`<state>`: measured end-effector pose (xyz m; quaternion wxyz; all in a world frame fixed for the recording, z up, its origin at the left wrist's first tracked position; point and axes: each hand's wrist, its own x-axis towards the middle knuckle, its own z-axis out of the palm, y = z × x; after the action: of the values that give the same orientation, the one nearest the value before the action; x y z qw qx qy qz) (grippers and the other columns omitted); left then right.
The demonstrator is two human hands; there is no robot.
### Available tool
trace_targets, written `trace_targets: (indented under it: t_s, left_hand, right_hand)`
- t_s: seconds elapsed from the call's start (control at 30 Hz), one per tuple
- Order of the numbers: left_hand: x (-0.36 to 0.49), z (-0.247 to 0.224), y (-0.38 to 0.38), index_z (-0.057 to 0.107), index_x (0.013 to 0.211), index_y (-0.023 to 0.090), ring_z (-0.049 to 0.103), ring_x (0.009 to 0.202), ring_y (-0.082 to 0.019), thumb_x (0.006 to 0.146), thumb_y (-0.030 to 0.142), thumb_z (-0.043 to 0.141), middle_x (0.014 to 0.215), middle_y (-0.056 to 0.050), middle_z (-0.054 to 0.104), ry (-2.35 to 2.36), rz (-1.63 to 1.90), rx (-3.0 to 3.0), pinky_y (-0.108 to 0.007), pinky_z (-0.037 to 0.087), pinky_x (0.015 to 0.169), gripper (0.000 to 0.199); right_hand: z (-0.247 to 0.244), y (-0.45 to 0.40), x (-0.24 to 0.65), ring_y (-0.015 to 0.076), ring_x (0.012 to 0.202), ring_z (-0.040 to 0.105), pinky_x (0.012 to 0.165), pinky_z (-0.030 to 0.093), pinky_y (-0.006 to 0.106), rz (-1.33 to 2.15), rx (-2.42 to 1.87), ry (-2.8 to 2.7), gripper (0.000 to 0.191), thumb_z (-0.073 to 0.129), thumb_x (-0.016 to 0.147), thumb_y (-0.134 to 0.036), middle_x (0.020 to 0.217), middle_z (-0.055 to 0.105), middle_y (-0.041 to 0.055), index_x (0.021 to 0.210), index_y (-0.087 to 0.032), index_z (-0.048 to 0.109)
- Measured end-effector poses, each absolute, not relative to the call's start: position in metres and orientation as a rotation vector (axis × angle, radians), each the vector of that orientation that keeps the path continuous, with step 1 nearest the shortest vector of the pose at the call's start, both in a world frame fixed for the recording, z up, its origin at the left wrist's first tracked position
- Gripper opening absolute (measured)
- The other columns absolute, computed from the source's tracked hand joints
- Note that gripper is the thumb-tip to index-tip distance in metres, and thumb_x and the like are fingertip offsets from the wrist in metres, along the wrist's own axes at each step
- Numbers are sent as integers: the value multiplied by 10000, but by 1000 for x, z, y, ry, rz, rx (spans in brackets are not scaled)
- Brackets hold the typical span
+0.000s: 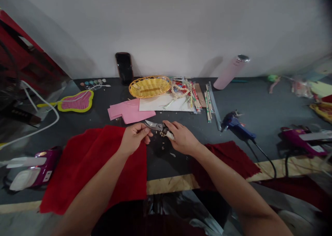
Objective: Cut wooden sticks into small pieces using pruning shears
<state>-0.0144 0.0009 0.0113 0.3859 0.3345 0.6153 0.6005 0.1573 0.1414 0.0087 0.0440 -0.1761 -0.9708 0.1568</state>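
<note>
My right hand point(181, 137) is wrapped round the pale handles of a pair of pruning shears point(155, 126), whose curved blades point left. Close by the blades, my left hand point(135, 136) is closed in a pinch; whatever lies in its fingers is too small to make out. Several small light-coloured bits point(162, 134) lie on the dark tabletop under the shears. A red cloth point(103, 160) is spread beneath my left forearm, and a darker red cloth point(230, 158) lies beyond my right wrist.
Behind my hands are pink paper point(133, 111), a yellow woven basket point(150, 87), wrapped sticks point(208, 104) and a phone point(124, 68) against the wall. A blue glue gun point(238, 128) and pink bottle point(230, 72) stand right. Purple devices point(48, 168) flank both sides; a white cable point(52, 108) trails left.
</note>
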Motion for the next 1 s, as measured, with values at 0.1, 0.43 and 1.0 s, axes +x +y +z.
trace_targets:
  t_s: [0.1, 0.43, 1.0]
  left_hand:
    - [-14, 11, 1, 615, 720, 129, 561, 445, -75, 818, 284, 595, 634, -16, 654, 1554, 1543, 842, -201, 460, 457, 185]
    - [-16, 14, -2, 610, 762, 124, 540, 384, -77, 799, 359, 611, 601, -4, 626, 1387, 1400, 833, -202, 430, 401, 238]
    - [-9, 11, 3, 631, 827, 138, 570, 474, -85, 823, 307, 583, 706, -34, 694, 1747, 1456, 943, -205, 460, 492, 176]
  right_hand:
    - [7, 141, 157, 242, 1047, 510, 896, 413, 380, 481, -556, -2963, 591, 435, 844, -235, 1191, 518, 142, 1411, -164, 285]
    - [13, 149, 162, 283, 1113, 436, 916, 372, 438, 323, -473, -2950, 717, 481, 795, -213, 1265, 474, 130, 1458, -200, 207]
    - [8, 143, 161, 246, 1076, 513, 912, 415, 383, 490, -572, -2953, 592, 456, 844, -223, 1197, 524, 149, 1407, -158, 285]
